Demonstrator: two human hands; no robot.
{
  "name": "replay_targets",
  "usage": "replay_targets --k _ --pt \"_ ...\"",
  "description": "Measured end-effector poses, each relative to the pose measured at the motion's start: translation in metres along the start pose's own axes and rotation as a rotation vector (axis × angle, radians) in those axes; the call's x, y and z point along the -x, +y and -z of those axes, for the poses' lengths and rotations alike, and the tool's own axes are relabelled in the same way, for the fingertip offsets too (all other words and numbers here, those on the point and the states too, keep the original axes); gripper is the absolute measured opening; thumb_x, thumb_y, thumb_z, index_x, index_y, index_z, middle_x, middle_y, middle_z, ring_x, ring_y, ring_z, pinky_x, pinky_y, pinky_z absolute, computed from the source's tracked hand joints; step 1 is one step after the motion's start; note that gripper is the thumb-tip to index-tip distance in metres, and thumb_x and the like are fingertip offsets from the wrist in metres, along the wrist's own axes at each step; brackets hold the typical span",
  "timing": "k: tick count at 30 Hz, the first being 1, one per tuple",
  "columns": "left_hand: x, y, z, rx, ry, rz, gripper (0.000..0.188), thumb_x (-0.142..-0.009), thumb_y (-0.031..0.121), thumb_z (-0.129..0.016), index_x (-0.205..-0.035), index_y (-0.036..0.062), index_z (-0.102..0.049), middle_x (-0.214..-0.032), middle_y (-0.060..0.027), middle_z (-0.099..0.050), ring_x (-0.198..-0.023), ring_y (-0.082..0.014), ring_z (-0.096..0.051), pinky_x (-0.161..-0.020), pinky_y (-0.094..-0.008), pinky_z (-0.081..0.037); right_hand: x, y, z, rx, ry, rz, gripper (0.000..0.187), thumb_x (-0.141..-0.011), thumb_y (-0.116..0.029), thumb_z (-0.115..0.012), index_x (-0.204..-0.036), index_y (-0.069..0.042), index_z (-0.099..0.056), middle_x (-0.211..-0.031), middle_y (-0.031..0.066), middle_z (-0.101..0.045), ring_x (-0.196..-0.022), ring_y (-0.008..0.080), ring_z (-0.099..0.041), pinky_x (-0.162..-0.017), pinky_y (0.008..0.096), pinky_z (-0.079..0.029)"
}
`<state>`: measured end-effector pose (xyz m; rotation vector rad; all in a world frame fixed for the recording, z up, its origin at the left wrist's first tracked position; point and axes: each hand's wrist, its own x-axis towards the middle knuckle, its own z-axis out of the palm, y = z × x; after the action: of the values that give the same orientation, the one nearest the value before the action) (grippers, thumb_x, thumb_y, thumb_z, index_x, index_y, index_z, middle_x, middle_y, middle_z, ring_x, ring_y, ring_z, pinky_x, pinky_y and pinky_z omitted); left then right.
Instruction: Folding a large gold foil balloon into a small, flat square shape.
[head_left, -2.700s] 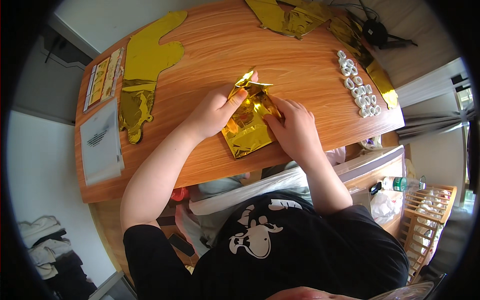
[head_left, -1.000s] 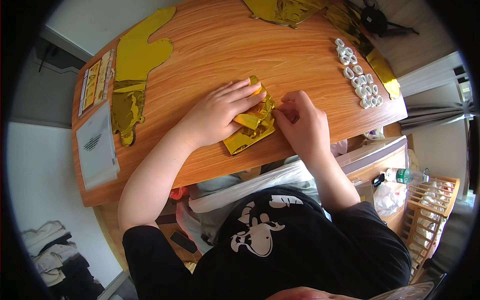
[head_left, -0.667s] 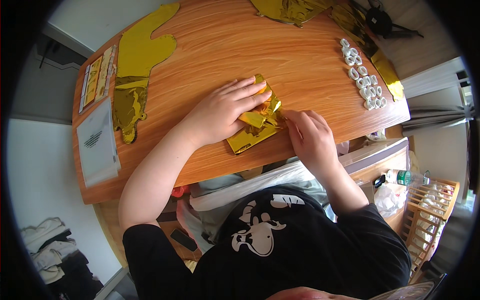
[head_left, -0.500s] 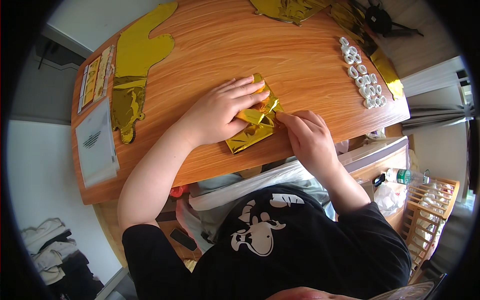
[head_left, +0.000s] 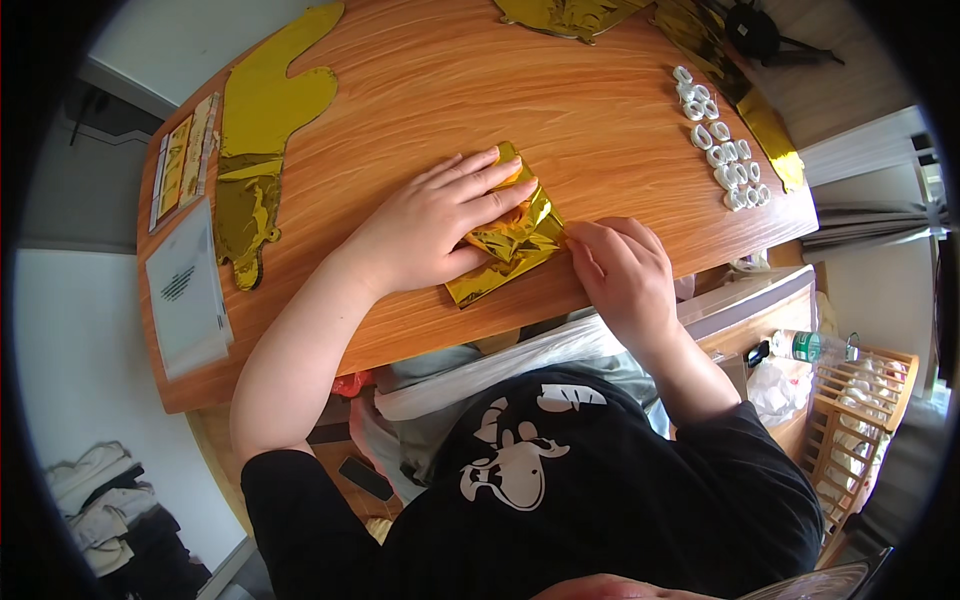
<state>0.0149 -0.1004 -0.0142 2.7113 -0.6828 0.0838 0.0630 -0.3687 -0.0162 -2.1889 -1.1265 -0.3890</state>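
Note:
A folded gold foil balloon lies on the wooden table in front of me, creased and shiny. My left hand rests flat on its upper left part, fingers stretched out and slightly apart, hiding much of it. At the right edge of the foil, my right hand has its thumb and forefinger pinched together, its other fingers curled in. What the pinched fingertips grip there is mostly covered, but they meet the foil's edge.
A flat gold foil balloon lies to the left, beside a clear plastic bag and a printed card. More gold foil lies at the far edge. Several white ribbon rolls sit at the right.
The loose foil flap that stood up between my hands now lies flatter. My right hand has shifted slightly right, and my left hand stays pressed on the foil.

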Motion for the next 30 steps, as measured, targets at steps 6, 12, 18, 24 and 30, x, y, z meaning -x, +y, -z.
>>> replay_targets --k 6,12,18,24,30 --pt "0.001 0.000 0.000 -0.034 -0.013 -0.015 0.074 -0.089 0.024 -0.074 -0.158 0.0250 -0.047 -0.166 -0.0105 -0.040 -0.156 -0.0321 -0.032 -0.129 -0.0471 -0.027 -0.004 0.004 0.008 0.017 -0.083 0.142 0.028 -0.081 0.005 -0.075 -0.107 -0.004 -0.074 -0.093 0.0107 -0.073 -0.091 0.0285 -0.070 -0.081 0.0394 -0.057" --pt "0.002 0.001 -0.004 -0.072 0.025 -0.023 0.061 -0.098 0.044 -0.067 -0.155 0.0247 -0.052 -0.165 -0.0114 -0.041 -0.155 -0.0330 -0.033 -0.127 -0.0479 -0.029 -0.005 0.004 0.018 0.070 -0.207 0.150 0.029 -0.082 0.002 -0.074 -0.111 -0.005 -0.073 -0.100 0.0094 -0.075 -0.100 0.0268 -0.069 -0.090 0.0383 -0.054" --pt "-0.003 0.004 -0.004 -0.053 0.047 -0.005 0.052 -0.103 0.043 -0.061 -0.152 0.0252 -0.056 -0.161 -0.0102 -0.047 -0.152 -0.0319 -0.038 -0.125 -0.0472 -0.033 0.004 0.011 0.025 0.100 -0.255 0.201 0.033 -0.084 -0.002 -0.073 -0.116 -0.008 -0.073 -0.116 0.0053 -0.075 -0.110 0.0256 -0.067 -0.098 0.0412 -0.051" --pt "-0.007 0.014 -0.004 -0.165 0.051 -0.015 0.052 -0.102 0.029 -0.062 -0.153 0.0334 -0.052 -0.163 -0.0068 -0.044 -0.151 -0.0347 -0.039 -0.123 -0.0495 -0.036 0.008 0.011 0.028 0.207 -0.329 0.232 0.039 -0.088 -0.007 -0.068 -0.127 -0.009 -0.069 -0.130 -0.0002 -0.072 -0.118 0.0245 -0.064 -0.108 0.0445 -0.045" --pt "-0.009 0.017 -0.004 -0.209 0.068 -0.064 0.062 -0.098 0.019 -0.066 -0.153 0.0405 -0.050 -0.162 -0.0057 -0.043 -0.148 -0.0369 -0.041 -0.122 -0.0522 -0.037 0.003 0.016 0.028 0.192 -0.349 0.271 0.043 -0.087 -0.006 -0.066 -0.129 -0.009 -0.068 -0.128 0.0023 -0.072 -0.113 0.0254 -0.063 -0.111 0.0455 -0.044"
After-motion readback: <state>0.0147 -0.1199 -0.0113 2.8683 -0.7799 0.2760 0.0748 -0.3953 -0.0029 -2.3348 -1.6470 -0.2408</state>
